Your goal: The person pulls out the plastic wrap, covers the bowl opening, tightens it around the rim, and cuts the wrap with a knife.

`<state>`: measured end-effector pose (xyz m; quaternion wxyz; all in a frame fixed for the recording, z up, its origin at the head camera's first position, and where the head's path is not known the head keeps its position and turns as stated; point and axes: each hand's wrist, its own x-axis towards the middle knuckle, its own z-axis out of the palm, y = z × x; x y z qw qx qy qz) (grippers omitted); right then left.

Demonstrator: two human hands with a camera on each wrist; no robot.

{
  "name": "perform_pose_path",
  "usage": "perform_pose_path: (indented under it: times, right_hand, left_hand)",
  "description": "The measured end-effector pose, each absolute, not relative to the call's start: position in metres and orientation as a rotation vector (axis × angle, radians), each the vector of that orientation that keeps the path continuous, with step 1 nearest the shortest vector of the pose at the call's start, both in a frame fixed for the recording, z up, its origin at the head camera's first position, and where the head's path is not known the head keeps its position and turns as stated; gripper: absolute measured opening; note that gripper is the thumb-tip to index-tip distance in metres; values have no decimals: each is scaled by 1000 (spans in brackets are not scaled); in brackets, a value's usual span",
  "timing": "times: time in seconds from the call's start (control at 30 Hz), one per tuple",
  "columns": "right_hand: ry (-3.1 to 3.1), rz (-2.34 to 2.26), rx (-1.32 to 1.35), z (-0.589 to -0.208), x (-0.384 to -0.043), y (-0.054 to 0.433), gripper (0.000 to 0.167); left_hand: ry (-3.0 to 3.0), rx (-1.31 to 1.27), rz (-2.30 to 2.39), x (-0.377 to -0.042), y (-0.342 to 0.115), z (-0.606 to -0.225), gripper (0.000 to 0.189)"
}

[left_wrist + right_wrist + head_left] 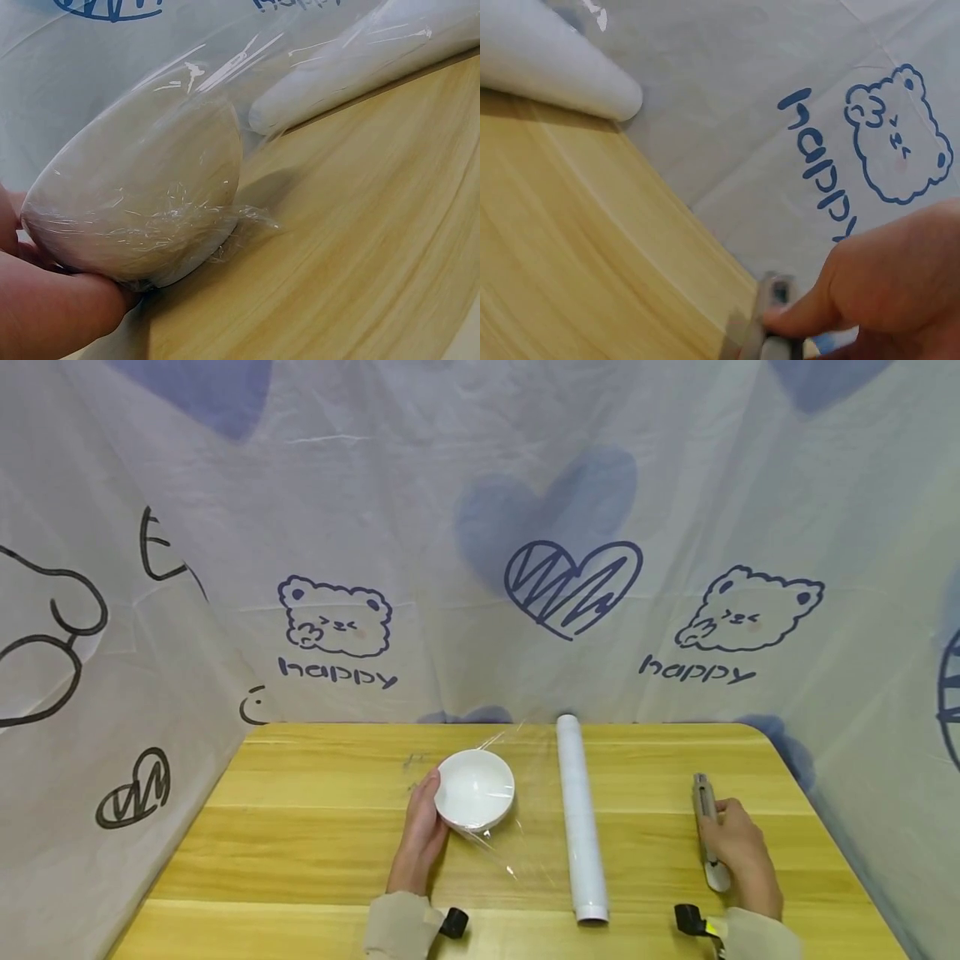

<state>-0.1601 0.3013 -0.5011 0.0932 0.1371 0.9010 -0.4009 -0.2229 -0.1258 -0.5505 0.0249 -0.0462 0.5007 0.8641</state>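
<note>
My left hand (425, 828) grips the left side of a white bowl (474, 789). Clear plastic wrap (180, 217) covers the bowl, bunched and creased along its lower side in the left wrist view. From the bowl the wrap stretches right to a white roll of plastic wrap (581, 818), which lies lengthwise on the table. At the right, my right hand (738, 852) holds a grey box cutter (705, 810) with thumb and fingers, its tip pointing to the back. In the right wrist view the thumb presses on the cutter's (769, 315) body.
The wood-grain table (300, 860) ends at the back against a hanging cloth (450, 635) printed with hearts and bears. More cloth hangs at both sides. The roll's far end reaches the table's back edge.
</note>
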Motion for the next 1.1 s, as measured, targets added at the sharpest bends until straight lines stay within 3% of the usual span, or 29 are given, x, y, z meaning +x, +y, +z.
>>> perform_pose_path:
  times: [0.23, 0.53, 0.77, 1.1]
  right_hand:
    - [2516, -1625, 366, -502, -166, 299, 54]
    - [2361, -1837, 267, -502, -163, 296, 77]
    - [2420, -1840, 119, -503, -162, 299, 63]
    - [2476, -1816, 168, -503, -164, 296, 51]
  left_hand:
    - [1548, -181, 2677, -223, -125, -552, 51]
    - [1560, -185, 2668, -223, -125, -552, 52]
    - [1538, -179, 2686, -224, -125, -551, 54]
    - [1534, -183, 2682, -224, -124, -551, 55]
